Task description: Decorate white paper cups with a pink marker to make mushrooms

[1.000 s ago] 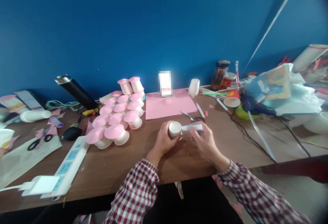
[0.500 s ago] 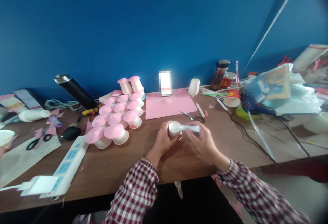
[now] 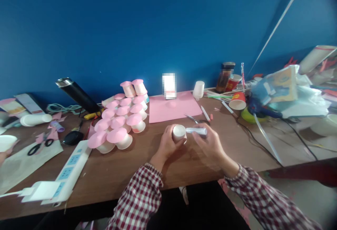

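My left hand (image 3: pixel 166 145) grips a small white paper cup (image 3: pixel 179 133), tipped so its round end faces me. In my right hand (image 3: pixel 210 146) is a white glue stick (image 3: pixel 196 130), lying sideways with its tip against the cup's right edge. Both hands hover just above the brown table (image 3: pixel 118 170), near its front edge. Left of them stands a cluster of several white cups topped with pink paper discs (image 3: pixel 119 121). A pink paper sheet (image 3: pixel 173 110) lies behind the hands, with scissors (image 3: pixel 196 119) at its near right corner.
A white power strip (image 3: pixel 65 172) lies at the front left. Black scissors (image 3: pixel 37 147) and paper scraps sit at the far left beside a black flask (image 3: pixel 77 94). Red cups (image 3: pixel 237 101), a jar (image 3: pixel 223 74), cables and a heap of bags crowd the right.
The glue stick's tip has shifted slightly along the cup's rim, and my right hand has turned a little. The cup stays in my left hand.
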